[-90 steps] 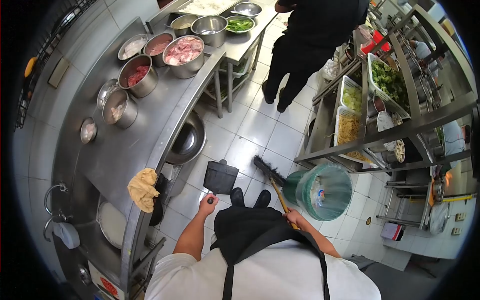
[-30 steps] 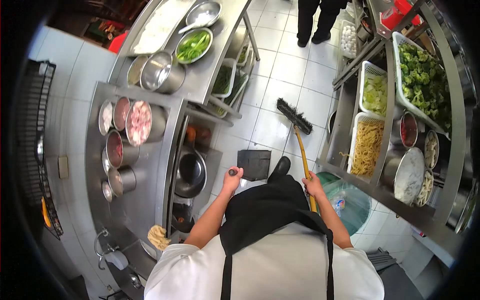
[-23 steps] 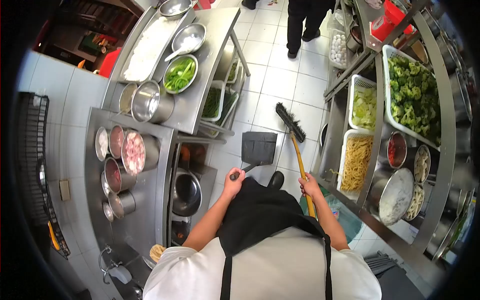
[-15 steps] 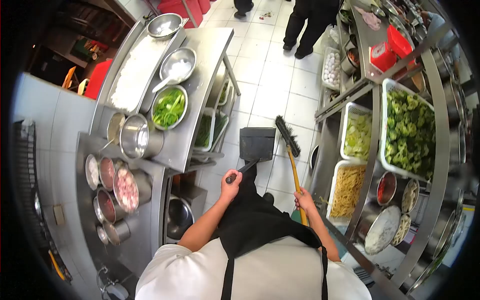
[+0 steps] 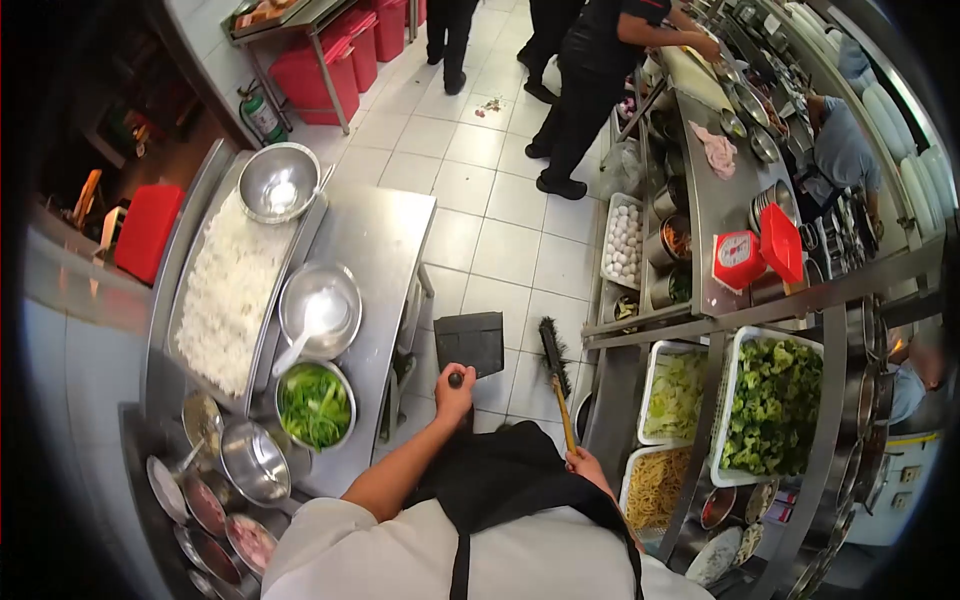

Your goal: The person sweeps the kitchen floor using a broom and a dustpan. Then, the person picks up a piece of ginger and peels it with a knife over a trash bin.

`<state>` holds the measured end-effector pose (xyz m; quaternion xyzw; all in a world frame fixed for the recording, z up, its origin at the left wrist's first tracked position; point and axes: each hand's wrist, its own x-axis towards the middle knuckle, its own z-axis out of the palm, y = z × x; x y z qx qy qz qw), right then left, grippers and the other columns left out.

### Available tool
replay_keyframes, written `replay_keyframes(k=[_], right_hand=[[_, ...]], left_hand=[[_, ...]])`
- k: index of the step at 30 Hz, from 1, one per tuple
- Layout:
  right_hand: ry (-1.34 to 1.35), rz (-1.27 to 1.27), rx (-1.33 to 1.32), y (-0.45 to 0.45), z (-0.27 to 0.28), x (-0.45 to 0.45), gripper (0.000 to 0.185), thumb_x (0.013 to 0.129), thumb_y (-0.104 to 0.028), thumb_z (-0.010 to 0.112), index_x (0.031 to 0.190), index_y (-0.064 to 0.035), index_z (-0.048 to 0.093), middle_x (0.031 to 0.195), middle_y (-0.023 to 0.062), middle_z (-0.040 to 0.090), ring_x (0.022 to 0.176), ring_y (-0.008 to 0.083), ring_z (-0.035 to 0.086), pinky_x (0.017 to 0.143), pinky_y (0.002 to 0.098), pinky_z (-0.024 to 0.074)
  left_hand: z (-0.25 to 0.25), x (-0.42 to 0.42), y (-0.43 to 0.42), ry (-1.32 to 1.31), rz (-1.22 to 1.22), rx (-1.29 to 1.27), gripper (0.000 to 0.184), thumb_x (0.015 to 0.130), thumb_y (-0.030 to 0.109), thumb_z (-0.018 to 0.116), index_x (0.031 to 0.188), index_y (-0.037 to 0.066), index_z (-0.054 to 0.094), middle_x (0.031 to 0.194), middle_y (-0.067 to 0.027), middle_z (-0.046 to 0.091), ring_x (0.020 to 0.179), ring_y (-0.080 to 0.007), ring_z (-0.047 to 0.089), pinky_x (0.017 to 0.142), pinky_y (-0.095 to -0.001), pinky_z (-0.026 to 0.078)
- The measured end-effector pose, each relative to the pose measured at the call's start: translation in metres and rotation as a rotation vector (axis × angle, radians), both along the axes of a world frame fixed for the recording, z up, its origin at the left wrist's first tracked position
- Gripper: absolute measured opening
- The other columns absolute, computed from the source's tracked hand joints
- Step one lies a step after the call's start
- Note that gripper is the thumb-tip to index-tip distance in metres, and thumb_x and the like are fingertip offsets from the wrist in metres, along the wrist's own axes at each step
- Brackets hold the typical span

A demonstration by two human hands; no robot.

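Note:
My left hand (image 5: 454, 396) is wrapped round the handle of a black dustpan (image 5: 470, 343), whose flat pan hangs over or rests on the white floor tiles in front of me; I cannot tell which. In my right hand (image 5: 590, 467) is the yellow stick of a broom (image 5: 563, 402). Its dark bristle head (image 5: 553, 355) is to the right of the dustpan, apart from it, low over the floor. A small patch of scraps (image 5: 488, 106) lies farther up the aisle.
On the left, a steel counter (image 5: 385, 225) bears a rice tray (image 5: 225, 300), bowls and greens (image 5: 315, 405). Shelving on the right holds broccoli (image 5: 775, 400), noodles (image 5: 655, 485) and eggs (image 5: 624, 240). Co-workers (image 5: 590, 90) stand in the aisle ahead; red bins (image 5: 310, 75) line the back left.
The view has tilted up and moved forward, showing more aisle, co-workers and red bins. Both hands still grip the dustpan and broom.

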<state>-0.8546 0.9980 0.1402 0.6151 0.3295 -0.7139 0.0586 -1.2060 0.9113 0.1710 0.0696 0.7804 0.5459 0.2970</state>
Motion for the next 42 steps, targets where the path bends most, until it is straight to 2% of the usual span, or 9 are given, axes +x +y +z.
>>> replay_keyframes(k=[6, 8, 12, 16, 19, 27, 30, 35, 42], right_hand=[[0.084, -0.118, -0.105, 0.085, 0.015, -0.082, 0.051, 0.092, -0.021, 0.060, 0.137, -0.0151, 0.036, 0.062, -0.0019, 0.043, 0.048, 0.0081, 0.041, 0.042, 0.0262, 0.0367], [0.092, -0.076, -0.081, 0.126, 0.017, -0.118, 0.058, 0.092, -0.020, 0.060, 0.142, -0.0145, 0.030, 0.063, -0.0011, 0.044, 0.048, 0.0085, 0.041, 0.042, 0.0261, 0.0370], [0.171, -0.010, -0.078, 0.218, -0.005, -0.181, 0.057, 0.091, -0.020, 0.061, 0.140, -0.0141, 0.032, 0.064, -0.0012, 0.043, 0.048, 0.0084, 0.041, 0.041, 0.0257, 0.0370], [0.223, 0.110, -0.123, 0.306, 0.018, -0.252, 0.054, 0.090, -0.020, 0.062, 0.137, -0.0142, 0.035, 0.063, -0.0010, 0.042, 0.048, 0.0083, 0.040, 0.041, 0.0254, 0.0366], [0.227, 0.213, -0.081, 0.359, 0.035, -0.311, 0.051, 0.090, -0.021, 0.063, 0.133, -0.0141, 0.037, 0.064, -0.0007, 0.041, 0.047, 0.0084, 0.039, 0.040, 0.0259, 0.0354], [0.312, 0.326, -0.141, 0.470, 0.049, -0.474, 0.049, 0.090, -0.022, 0.062, 0.131, -0.0158, 0.036, 0.063, -0.0018, 0.038, 0.045, 0.0079, 0.036, 0.039, 0.0254, 0.0324], [0.302, 0.319, -0.138, 0.499, 0.074, -0.548, 0.045, 0.090, -0.022, 0.062, 0.129, -0.0171, 0.038, 0.062, -0.0023, 0.037, 0.045, 0.0076, 0.036, 0.039, 0.0246, 0.0316], [0.297, 0.341, -0.121, 0.547, 0.106, -0.658, 0.048, 0.088, -0.037, 0.063, 0.128, -0.0217, 0.040, 0.066, -0.0018, 0.041, 0.045, 0.0075, 0.037, 0.039, 0.0243, 0.0309], [0.311, 0.342, -0.083, 0.598, 0.117, -0.763, 0.047, 0.089, -0.035, 0.063, 0.128, -0.0236, 0.040, 0.066, -0.0021, 0.040, 0.045, 0.0069, 0.037, 0.039, 0.0233, 0.0315]], left_hand=[[-0.005, -0.050, 0.077, -0.008, 0.023, 0.104, 0.021, 0.087, 0.022, 0.066, 0.079, 0.006, 0.053, 0.069, 0.0009, 0.051, 0.066, -0.0093, 0.047, 0.061, -0.0272, 0.040], [0.002, -0.070, 0.104, -0.003, 0.009, 0.088, 0.021, 0.087, 0.021, 0.065, 0.079, 0.006, 0.053, 0.069, 0.0011, 0.051, 0.066, -0.0088, 0.047, 0.061, -0.0270, 0.040], [-0.008, -0.112, 0.165, -0.066, 0.062, 0.106, 0.019, 0.087, 0.018, 0.066, 0.077, 0.007, 0.054, 0.068, 0.0022, 0.048, 0.066, -0.0079, 0.044, 0.060, -0.0262, 0.038], [0.019, -0.155, 0.230, -0.093, 0.109, 0.147, 0.020, 0.086, 0.018, 0.067, 0.076, 0.008, 0.054, 0.070, 0.0027, 0.048, 0.068, -0.0084, 0.044, 0.061, -0.0267, 0.038], [0.051, -0.178, 0.270, 0.097, 0.123, 0.098, 0.021, 0.086, 0.021, 0.067, 0.078, 0.007, 0.054, 0.070, 0.0011, 0.048, 0.069, -0.0090, 0.044, 0.063, -0.0261, 0.040], [0.085, -0.249, 0.325, 0.017, 0.290, 0.208, 0.020, 0.089, 0.019, 0.065, 0.081, 0.007, 0.052, 0.069, 0.0038, 0.045, 0.064, -0.0064, 0.041, 0.057, -0.0243, 0.036], [0.107, -0.295, 0.342, -0.151, 0.384, 0.291, 0.015, 0.091, 0.013, 0.063, 0.082, 0.010, 0.050, 0.072, 0.0065, 0.045, 0.067, -0.0025, 0.040, 0.058, -0.0200, 0.034], [0.080, -0.370, 0.362, -0.156, 0.572, 0.401, 0.015, 0.091, 0.012, 0.063, 0.085, 0.011, 0.050, 0.069, 0.0055, 0.045, 0.057, -0.0035, 0.040, 0.050, -0.0197, 0.031], [0.096, -0.477, 0.381, -0.222, 0.673, 0.381, 0.016, 0.093, 0.014, 0.061, 0.084, 0.011, 0.048, 0.066, 0.0048, 0.043, 0.054, -0.0043, 0.037, 0.047, -0.0208, 0.030]])
